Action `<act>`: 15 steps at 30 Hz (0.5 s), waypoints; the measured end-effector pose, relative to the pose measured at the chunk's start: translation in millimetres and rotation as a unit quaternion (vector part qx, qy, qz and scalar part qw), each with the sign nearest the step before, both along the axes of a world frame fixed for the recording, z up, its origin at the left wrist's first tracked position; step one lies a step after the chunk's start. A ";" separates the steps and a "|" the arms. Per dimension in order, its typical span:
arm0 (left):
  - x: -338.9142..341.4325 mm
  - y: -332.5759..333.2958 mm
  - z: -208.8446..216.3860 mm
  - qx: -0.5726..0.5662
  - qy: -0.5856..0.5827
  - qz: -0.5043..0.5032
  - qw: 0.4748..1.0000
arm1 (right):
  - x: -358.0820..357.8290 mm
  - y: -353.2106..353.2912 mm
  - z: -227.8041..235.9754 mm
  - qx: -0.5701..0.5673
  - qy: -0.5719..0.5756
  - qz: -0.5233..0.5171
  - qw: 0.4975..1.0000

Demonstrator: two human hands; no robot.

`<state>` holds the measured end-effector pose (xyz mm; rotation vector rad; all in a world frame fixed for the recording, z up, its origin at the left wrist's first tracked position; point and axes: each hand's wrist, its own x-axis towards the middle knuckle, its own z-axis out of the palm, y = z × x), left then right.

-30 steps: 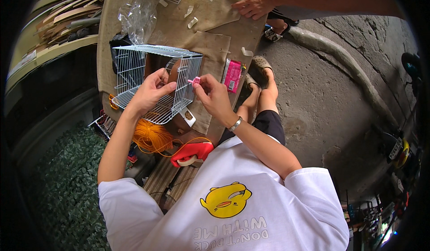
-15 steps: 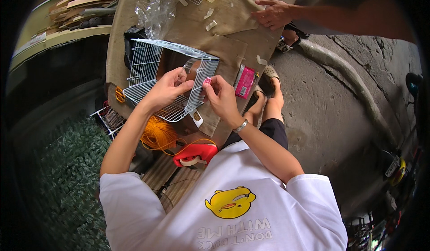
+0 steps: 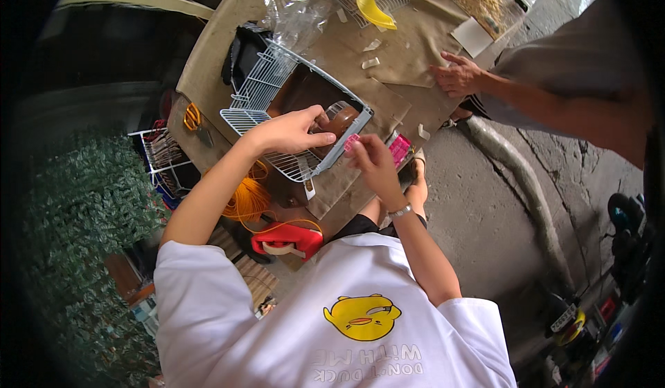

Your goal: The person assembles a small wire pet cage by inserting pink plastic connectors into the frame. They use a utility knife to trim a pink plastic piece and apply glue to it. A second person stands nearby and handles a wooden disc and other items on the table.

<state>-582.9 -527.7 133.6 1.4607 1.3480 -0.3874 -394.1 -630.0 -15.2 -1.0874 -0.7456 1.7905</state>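
Observation:
A light-blue wire cage (image 3: 267, 76) with its side panel folded out stands on the cloth-covered table in front of me. My left hand (image 3: 294, 130) reaches into it, thumb and fingers closed round a clear, rounded plastic piece (image 3: 339, 116) that lies against the inside of the near right wall. Part of this piece is hidden by my fingers. Just outside that same wall, my right hand (image 3: 377, 166) pinches a small pink plastic part (image 3: 351, 143) against or very near the wires. Beyond my right hand lies a pink packet (image 3: 400, 149), partly covered.
Orange-handled scissors (image 3: 192, 116), an orange twine bundle (image 3: 246, 197) and a red tape dispenser (image 3: 287, 240) are left and near. A crumpled clear bag (image 3: 298, 14) and yellow curved plastic piece (image 3: 373, 5) lie far. Another person's hand (image 3: 457, 76) rests at the table's right edge.
The view has swung, so the cage sits further right and turned. My right hand has turned its back more to view, and the pink part shows larger against the cage wall.

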 end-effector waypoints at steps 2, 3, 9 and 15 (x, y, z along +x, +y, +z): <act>-12.9 -10.2 0.5 0.129 0.004 -0.020 0.991 | 17.4 -3.2 -5.6 0.003 -0.029 -0.009 1.000; -11.8 -14.5 5.7 0.191 0.005 -0.030 0.981 | 28.0 -6.1 -16.1 0.012 -0.053 -0.012 0.998; -22.8 -21.5 -1.6 0.153 -0.051 0.005 0.987 | 38.4 -5.4 -5.1 0.030 -0.092 0.039 0.995; -18.4 7.9 -31.5 -0.063 -0.115 0.096 0.987 | 2.7 9.2 10.7 0.015 -0.040 0.084 0.996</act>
